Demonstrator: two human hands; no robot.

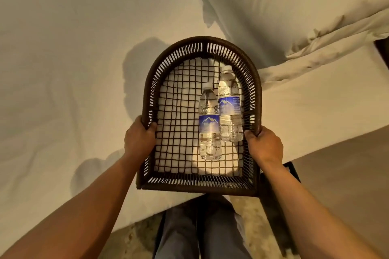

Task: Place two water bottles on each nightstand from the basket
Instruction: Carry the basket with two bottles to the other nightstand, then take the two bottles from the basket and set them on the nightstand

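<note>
While both hands grip the basket [202, 44] by its side rims, the left hand [139, 139] curled over the left edge and the right hand [264, 145] wrapped round the right edge, the person holds it over the white bed [63, 48], its near end reaching past the mattress edge above their legs. Two water bottles [219, 115] lie on their sides in the right half of the basket, touching each other, caps pointing away from the person; the one nearer the right wall sits slightly further forward. No nightstand can be made out for certain; a dark corner shows at the far right edge, too little to name. Judging from the two bottles left, one nightstand probably remains to be served. To carry well, the basket should stay level, since round, smooth plastic bottles would likely roll across the open lattice floor if it tips. The basket is dark woven cord on a stiff frame, arched at the far end and square at the near end, with slatted walls. The bottles are clear, ribbed, with white caps and blue labels. The bedding looks soft and creased.
</note>
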